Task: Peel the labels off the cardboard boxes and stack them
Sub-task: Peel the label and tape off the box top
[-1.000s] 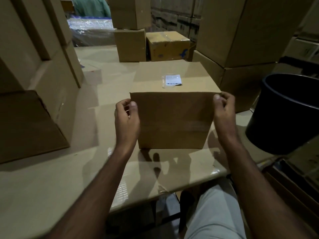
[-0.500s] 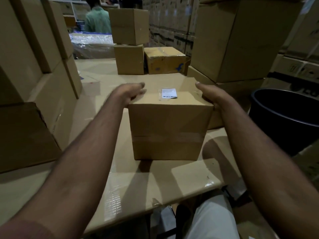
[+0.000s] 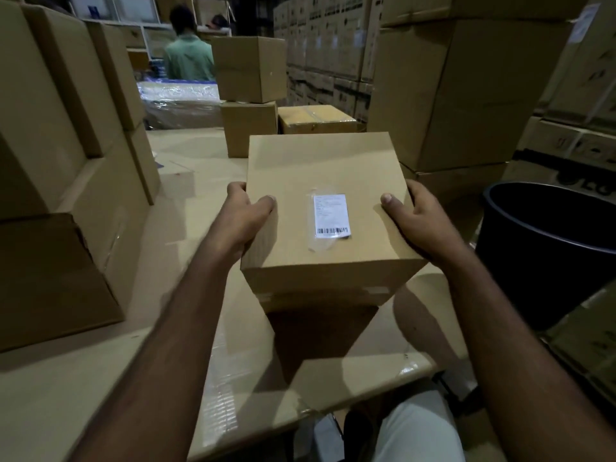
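Here, gripped at its sides by left hand (image 3: 245, 216) and right hand (image 3: 415, 220), thumbs curled on top, over the bench's (image 3: 83, 388) near edge: cardboard box (image 3: 325, 175) tilted, presumably to present the unpeeled barcode label (image 3: 331, 215).

The single head-worn camera is looking forward and down, close over a cardboard-covered table (image 3: 100, 378), perhaps tilting slightly; the dim far stacks are blurring.

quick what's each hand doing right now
Left hand: grips the box by its left side.
Right hand: grips its right side.
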Available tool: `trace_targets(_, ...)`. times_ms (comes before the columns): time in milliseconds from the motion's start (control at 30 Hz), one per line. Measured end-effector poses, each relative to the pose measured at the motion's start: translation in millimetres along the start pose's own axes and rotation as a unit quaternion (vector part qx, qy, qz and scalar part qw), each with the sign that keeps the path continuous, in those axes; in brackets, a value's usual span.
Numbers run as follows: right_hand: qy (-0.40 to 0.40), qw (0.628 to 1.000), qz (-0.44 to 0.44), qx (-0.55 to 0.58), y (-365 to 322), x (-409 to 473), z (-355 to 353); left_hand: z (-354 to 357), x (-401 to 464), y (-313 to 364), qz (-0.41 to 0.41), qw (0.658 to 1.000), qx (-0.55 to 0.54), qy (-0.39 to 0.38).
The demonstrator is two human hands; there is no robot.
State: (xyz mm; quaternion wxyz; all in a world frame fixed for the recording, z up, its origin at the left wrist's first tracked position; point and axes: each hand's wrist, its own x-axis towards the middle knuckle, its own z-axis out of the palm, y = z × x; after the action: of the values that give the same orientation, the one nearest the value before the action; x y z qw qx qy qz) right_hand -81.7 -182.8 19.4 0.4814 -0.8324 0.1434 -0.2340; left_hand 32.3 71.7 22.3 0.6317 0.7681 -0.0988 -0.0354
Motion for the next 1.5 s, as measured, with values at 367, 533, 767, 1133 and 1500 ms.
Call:
trace_targets(367,0.016,0.998,-0.064,0.001,25,-16,3,17,-19,-6,0.085,0.975,0.163,0.123)
trace_targets(533,0.003,0.998,-0.07,-0.006,25,-13,2,24,-17,-1,0.157,0.936,0.284,0.136)
trace_targets(767,-0.004,0.997,-0.074,0.002,25,-10,1,32,24,20,0.207,0.893,0.363,0.17)
trace_targets(1133,0.0,0.998,-0.062,0.011,27,-9,4,29,58,31,0.256,0.865,0.411,0.133)
trace_targets(1500,0.182,0.942,-0.202,-0.2,-16,-18,27,31,56,31,0.239,0.869,0.412,0.132)
